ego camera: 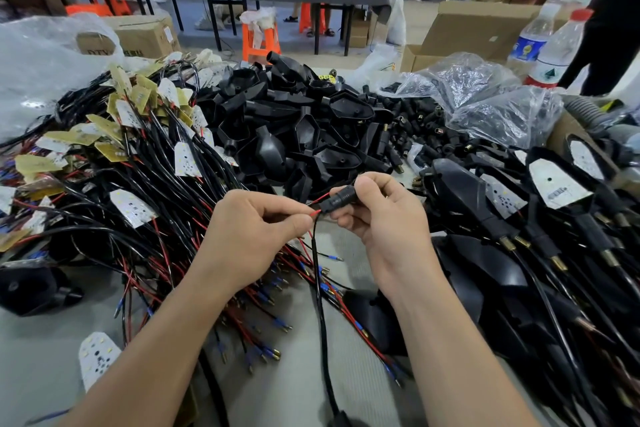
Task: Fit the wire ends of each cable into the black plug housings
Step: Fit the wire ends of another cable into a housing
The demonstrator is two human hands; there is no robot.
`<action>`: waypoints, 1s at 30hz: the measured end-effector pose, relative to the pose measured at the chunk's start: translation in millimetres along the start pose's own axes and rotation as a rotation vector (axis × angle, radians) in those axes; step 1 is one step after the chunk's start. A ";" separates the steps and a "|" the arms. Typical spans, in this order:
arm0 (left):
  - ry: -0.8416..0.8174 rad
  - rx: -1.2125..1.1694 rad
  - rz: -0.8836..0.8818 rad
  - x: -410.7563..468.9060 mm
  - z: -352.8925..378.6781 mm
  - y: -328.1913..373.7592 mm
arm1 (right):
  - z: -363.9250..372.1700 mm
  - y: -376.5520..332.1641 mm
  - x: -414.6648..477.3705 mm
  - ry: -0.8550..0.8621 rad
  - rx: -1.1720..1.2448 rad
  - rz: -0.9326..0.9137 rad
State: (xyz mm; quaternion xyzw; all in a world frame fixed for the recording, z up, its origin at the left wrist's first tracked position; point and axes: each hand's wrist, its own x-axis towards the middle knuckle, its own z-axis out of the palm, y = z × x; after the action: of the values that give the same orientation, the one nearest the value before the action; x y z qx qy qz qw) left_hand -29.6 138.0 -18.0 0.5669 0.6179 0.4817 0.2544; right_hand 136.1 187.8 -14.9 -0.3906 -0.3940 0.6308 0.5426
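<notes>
Two hands work over a grey table (41, 340). The right hand (384, 218) grasps one black plug (341, 200), thumb and fingers curled round it, holding it above the table between the hands. Two red wires (320, 199) meet the plug's left end. The left hand (256, 232) pinches the lower one between thumb and forefinger, just beside the plug. One black cable (320, 305) hangs from that spot down towards the person.

To the left lies a heap of cables (145, 184), too many to count, most tipped with a white or yellow board. Their red and black ends, some with blue sleeves, spread under the forearms. One white board (98, 357) lies alone at the lower left.

Behind the hands is a pile of black shells (294, 121), also beyond counting. To its right is a smaller pile of loose plugs (419, 125), beside clear bags (485, 97). On the right lie assembled shells (554, 184) with cables attached; three show white faces plainly.

Two bottles stand at the far right: a blue-labelled bottle (531, 42) and a red-capped bottle (561, 48).
</notes>
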 end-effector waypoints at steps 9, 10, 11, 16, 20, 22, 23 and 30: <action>0.039 0.012 0.004 -3.2 6.7 -2.2 | 3.2 6.1 0.4 -0.023 -0.089 -0.047; 0.055 0.014 0.021 -3.9 7.9 -1.4 | 2.2 5.2 0.7 -0.017 -0.088 -0.051; 0.075 0.021 0.035 -4.1 8.9 -0.5 | 1.3 4.3 1.2 -0.010 -0.074 -0.053; 0.004 -0.132 -0.055 -1.3 11.1 1.2 | 0.2 1.5 2.0 0.040 0.087 -0.004; 0.019 -0.133 -0.050 -2.3 10.4 2.7 | -0.8 2.5 2.3 0.045 0.032 -0.019; 0.067 0.029 0.004 -4.5 8.3 1.3 | -1.0 3.9 2.1 0.034 -0.032 -0.042; 0.085 0.084 0.026 -5.9 7.5 1.2 | -1.1 4.7 2.0 0.027 -0.046 -0.047; 0.124 0.275 0.241 -14.2 11.7 3.9 | 1.2 7.6 1.3 0.045 -0.079 -0.049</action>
State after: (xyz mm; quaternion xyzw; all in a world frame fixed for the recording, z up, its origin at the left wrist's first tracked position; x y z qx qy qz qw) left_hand -14.5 127.7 -22.6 0.6355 0.6200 0.4537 0.0767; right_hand 132.0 188.3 -21.5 -0.4159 -0.4158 0.5924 0.5507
